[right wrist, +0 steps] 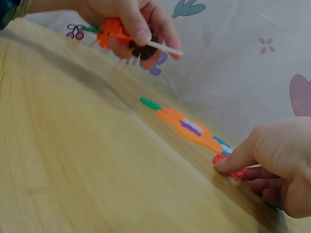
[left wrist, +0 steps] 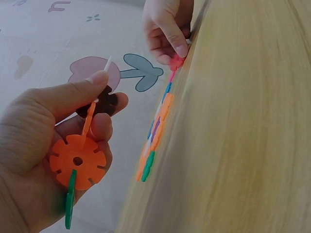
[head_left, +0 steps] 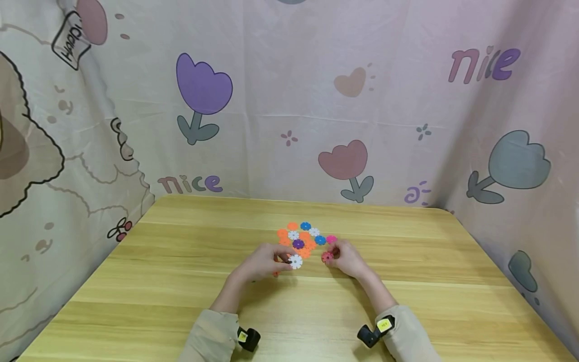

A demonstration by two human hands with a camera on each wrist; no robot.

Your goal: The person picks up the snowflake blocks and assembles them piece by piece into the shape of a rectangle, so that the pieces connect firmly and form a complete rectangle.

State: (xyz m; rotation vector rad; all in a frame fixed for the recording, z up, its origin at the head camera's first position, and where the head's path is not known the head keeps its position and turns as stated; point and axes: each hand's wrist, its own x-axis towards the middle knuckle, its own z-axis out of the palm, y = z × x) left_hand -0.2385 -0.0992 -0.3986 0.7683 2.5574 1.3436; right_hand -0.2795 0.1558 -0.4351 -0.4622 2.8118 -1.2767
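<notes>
My left hand [head_left: 262, 261] is raised above the table, pinching a small chain of notched plastic snowflake discs. In the left wrist view, the chain has a white disc [left wrist: 109, 64] seen edge-on, a dark brown disc [left wrist: 111, 103], an orange disc [left wrist: 77, 161] and a green disc [left wrist: 70, 204]. The right hand [head_left: 347, 259] pinches a red disc [right wrist: 219, 159] between thumb and fingers, low over the tabletop. A pink disc [head_left: 331, 239] lies just beyond those fingers. Between and beyond the hands is a cluster of loose discs, mostly orange [head_left: 305, 253].
Within the cluster are a purple disc [head_left: 298, 244], white discs [head_left: 314, 232] and blue discs [head_left: 305, 226]; a green disc [right wrist: 150, 103] lies at its end. Everything rests on a wood-grain table [head_left: 181, 261], backed by a printed curtain [head_left: 271, 100].
</notes>
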